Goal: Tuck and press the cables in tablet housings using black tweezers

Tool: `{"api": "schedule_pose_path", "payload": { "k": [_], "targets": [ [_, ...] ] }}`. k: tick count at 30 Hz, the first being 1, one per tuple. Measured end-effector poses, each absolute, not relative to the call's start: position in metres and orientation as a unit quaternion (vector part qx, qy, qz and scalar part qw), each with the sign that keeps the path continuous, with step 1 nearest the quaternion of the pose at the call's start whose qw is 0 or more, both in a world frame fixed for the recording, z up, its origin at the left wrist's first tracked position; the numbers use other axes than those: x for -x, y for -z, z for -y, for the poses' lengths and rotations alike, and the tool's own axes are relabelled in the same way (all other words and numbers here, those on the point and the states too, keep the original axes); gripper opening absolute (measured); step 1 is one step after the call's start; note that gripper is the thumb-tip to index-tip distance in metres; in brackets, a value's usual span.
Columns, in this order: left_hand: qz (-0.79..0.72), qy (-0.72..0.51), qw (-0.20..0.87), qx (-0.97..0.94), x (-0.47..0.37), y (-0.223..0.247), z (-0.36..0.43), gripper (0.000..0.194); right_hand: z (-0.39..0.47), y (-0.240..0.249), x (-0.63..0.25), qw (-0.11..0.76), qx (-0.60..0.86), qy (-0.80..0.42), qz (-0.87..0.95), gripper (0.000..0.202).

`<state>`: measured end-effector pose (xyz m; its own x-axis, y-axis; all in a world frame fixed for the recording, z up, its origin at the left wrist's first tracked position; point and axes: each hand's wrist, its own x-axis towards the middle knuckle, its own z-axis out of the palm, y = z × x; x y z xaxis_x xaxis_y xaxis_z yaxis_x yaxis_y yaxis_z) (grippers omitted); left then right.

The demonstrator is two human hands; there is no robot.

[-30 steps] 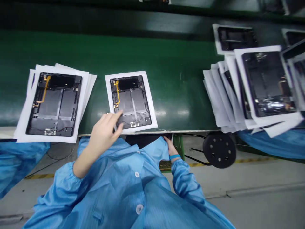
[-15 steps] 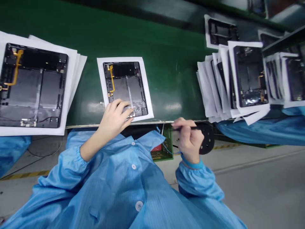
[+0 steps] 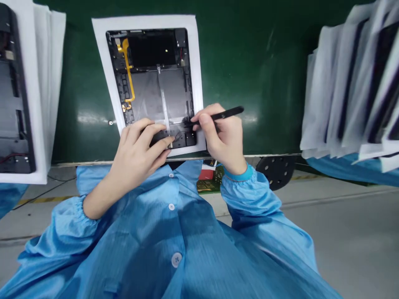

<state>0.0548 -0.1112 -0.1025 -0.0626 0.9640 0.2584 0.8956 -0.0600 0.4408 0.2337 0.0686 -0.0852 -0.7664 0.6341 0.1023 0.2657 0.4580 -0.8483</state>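
An opened tablet shell [image 3: 146, 95] lies on a white sheet [image 3: 199, 83] in front of me, with an orange flex cable [image 3: 129, 79] along its left side and a pale strip down its middle. My left hand [image 3: 140, 147] rests over the shell's lower left part, fingers apart, with fingertips by a small connector and a thin dark wire. Black tweezers [image 3: 229, 113] are held pen-like in my right hand [image 3: 222, 133]. Their tip points left into the shell's lower right area, close to the wire; whether it touches the wire I cannot tell.
Another opened tablet shell [image 3: 15, 104] lies on stacked white sheets [image 3: 52, 83] at the left. A leaning stack of sheets and shells [image 3: 330, 91] stands at the right. The green table's [image 3: 249, 83] front edge is close to my body. Below are a green crate [image 3: 212, 182] and a round black stool seat [image 3: 276, 172].
My right hand has come up from below the table edge to the shell's lower right, bringing the tweezers. My left hand stays on the shell. The view has moved closer to it.
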Motion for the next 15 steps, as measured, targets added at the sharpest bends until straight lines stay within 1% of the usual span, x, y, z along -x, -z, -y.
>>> {"api": "schedule_pose_path", "payload": {
  "k": [3,7,10,15],
  "targets": [
    [-0.692,-0.254,0.101,-0.669,-0.0557,0.0987,0.1103,0.025,-0.0707,0.0848,-0.2324,0.187,0.295,-0.469,0.811,0.043],
    [-0.707,-0.248,0.12,-0.652,-0.0581,0.0955,0.1101,0.023,-0.0729,0.0838,-0.2316,0.166,0.296,-0.498,0.798,0.048],
    [-0.711,-0.25,0.126,-0.644,-0.0594,0.0955,0.1106,0.023,-0.0726,0.0829,-0.2313,0.169,0.308,-0.513,0.783,0.052],
    [-0.707,-0.247,0.122,-0.651,-0.058,0.0954,0.1112,0.023,-0.0716,0.0815,-0.2291,0.184,0.313,-0.512,0.779,0.053]
  ]
}}
